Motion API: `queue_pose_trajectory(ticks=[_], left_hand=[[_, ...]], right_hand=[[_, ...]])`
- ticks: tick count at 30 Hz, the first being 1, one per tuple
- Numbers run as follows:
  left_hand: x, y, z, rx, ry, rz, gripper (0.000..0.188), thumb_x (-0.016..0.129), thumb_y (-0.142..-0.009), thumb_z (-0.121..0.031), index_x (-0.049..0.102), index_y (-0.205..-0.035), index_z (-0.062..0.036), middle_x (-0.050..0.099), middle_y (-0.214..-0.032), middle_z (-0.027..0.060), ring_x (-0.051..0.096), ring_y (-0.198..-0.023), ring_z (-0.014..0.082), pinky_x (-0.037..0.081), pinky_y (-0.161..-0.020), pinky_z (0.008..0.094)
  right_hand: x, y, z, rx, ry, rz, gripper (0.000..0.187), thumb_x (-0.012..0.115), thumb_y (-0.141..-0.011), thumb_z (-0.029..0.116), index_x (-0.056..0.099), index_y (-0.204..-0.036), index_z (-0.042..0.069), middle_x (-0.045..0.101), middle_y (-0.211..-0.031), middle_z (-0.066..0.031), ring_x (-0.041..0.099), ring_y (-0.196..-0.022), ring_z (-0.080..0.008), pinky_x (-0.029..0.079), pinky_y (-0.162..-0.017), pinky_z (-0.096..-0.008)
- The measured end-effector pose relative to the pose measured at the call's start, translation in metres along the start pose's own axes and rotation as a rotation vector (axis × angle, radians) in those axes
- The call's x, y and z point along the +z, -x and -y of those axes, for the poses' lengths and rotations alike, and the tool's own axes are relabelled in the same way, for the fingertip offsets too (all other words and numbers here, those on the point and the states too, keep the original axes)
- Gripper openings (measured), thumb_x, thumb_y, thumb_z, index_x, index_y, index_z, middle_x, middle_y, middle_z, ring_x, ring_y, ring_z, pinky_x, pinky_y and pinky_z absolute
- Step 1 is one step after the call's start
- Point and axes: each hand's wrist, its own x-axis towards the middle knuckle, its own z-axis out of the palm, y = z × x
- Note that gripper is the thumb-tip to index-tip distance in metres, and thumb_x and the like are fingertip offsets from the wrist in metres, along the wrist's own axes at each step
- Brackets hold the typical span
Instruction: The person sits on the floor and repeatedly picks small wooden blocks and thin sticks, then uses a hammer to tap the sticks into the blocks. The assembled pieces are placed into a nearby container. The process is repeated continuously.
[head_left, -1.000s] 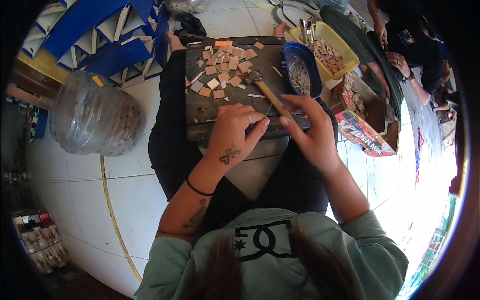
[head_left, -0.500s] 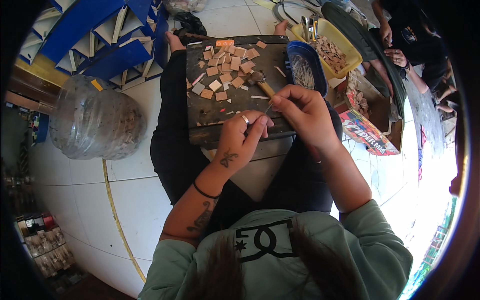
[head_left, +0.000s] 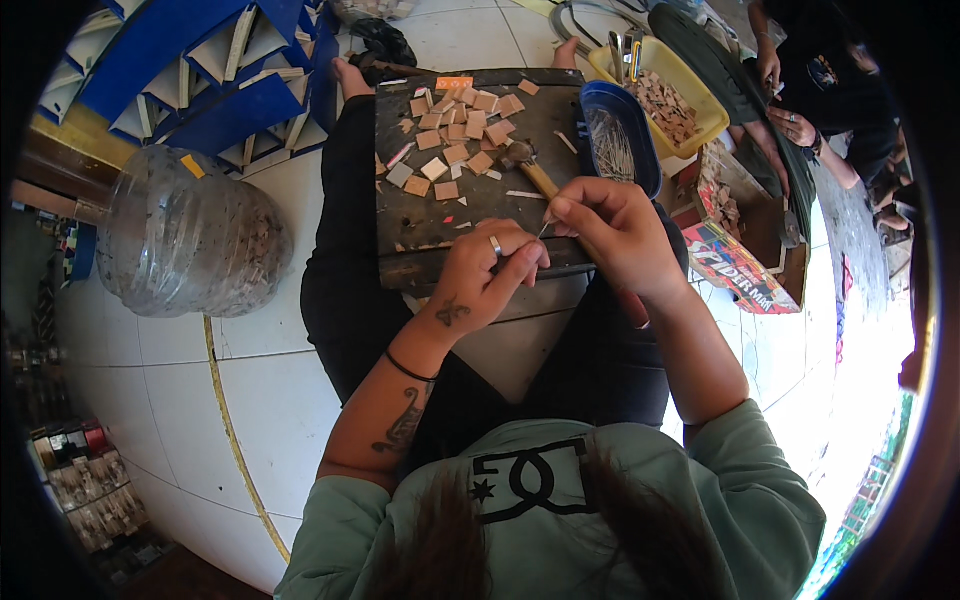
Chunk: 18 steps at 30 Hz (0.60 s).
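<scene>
Over the near edge of a dark wooden block (head_left: 430, 225), my two hands meet at the fingertips. My left hand (head_left: 485, 270) is closed, thumb pressed against the curled fingers. My right hand (head_left: 622, 235) pinches with thumb and forefinger. A thin metal pin (head_left: 543, 230) runs between the two pinches; its ends are hidden. Under my right hand lies a hammer (head_left: 541, 181), its head on the block and its red grip end past the near edge. Several small square wooden tiles (head_left: 435, 168) lie loosely heaped beyond my left hand.
A blue tray (head_left: 654, 182) of thin pins sits right of the block. Beyond it are a yellow tub (head_left: 715, 128) of wood pieces and tools, and a printed box (head_left: 735, 270). A large clear plastic container (head_left: 195, 240) stands left, below blue racks (head_left: 210, 120). Another person's hand (head_left: 793, 125) shows far right.
My hands stay together at the pin and shift only slightly; the pin's tilt differs a little. More of the hammer's red grip end shows below my right hand.
</scene>
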Motion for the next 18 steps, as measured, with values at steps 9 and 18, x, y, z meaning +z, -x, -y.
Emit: queue_pose_trajectory(ticks=[9,18], left_hand=[[0.023,-0.009,-0.001,0.213,-0.634,-0.361,0.018,0.066,-0.088,-0.015,0.061,-0.101,-0.0034,0.060,-0.073,0.0008,0.059,-0.073,0.0132,0.043,-0.080,0.0326],[0.023,0.002,-0.012,-0.122,0.035,-0.175,0.022,0.047,-0.100,-0.015,0.060,-0.088,-0.0010,0.053,-0.062,0.0067,0.054,-0.059,0.0170,0.043,-0.061,0.0326]], right_hand=[[0.019,0.002,0.001,-0.244,0.349,-0.421,0.014,0.071,-0.085,0.008,0.066,-0.078,-0.003,0.062,-0.066,-0.0072,0.055,-0.058,-0.0095,0.044,-0.054,-0.0256],[0.021,0.004,0.004,-0.207,0.294,-0.410,0.015,0.072,-0.085,0.009,0.066,-0.078,-0.003,0.061,-0.065,-0.0060,0.055,-0.057,-0.0084,0.043,-0.053,-0.0246]])
